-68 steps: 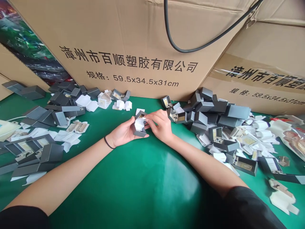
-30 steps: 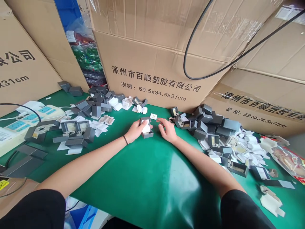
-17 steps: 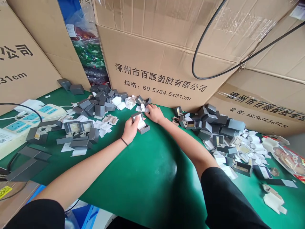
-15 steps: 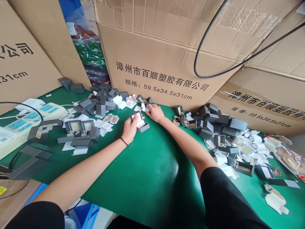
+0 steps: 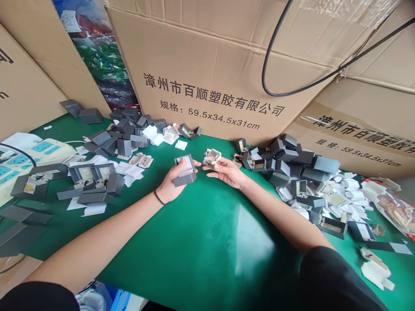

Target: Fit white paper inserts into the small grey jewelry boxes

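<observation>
My left hand (image 5: 172, 185) is wrapped round a small dark grey hinged box (image 5: 185, 178), its lid up and a white lining showing inside. The thumb rests on that lining. Just to the right, my right hand (image 5: 228, 171) pinches a folded whitish-beige insert (image 5: 212, 158) between thumb and fingers, above the green table (image 5: 207, 242). A narrow gap parts the insert from the box. Beyond the hands, another open grey box (image 5: 190, 131) and a small white paper square (image 5: 180, 145) lie near the big carton.
Grey boxes (image 5: 125, 131) and papers heap at the left, beside a white power strip (image 5: 39, 151). More grey boxes (image 5: 288, 160) and white inserts (image 5: 343, 198) pile at the right. Large cartons (image 5: 201, 65) stand along the back; a black cable (image 5: 266, 65) hangs before them.
My right hand has picked up the whitish insert from beside the back carton and drawn it nearer. My left hand has turned the grey box more toward me. The view has shifted slightly right.
</observation>
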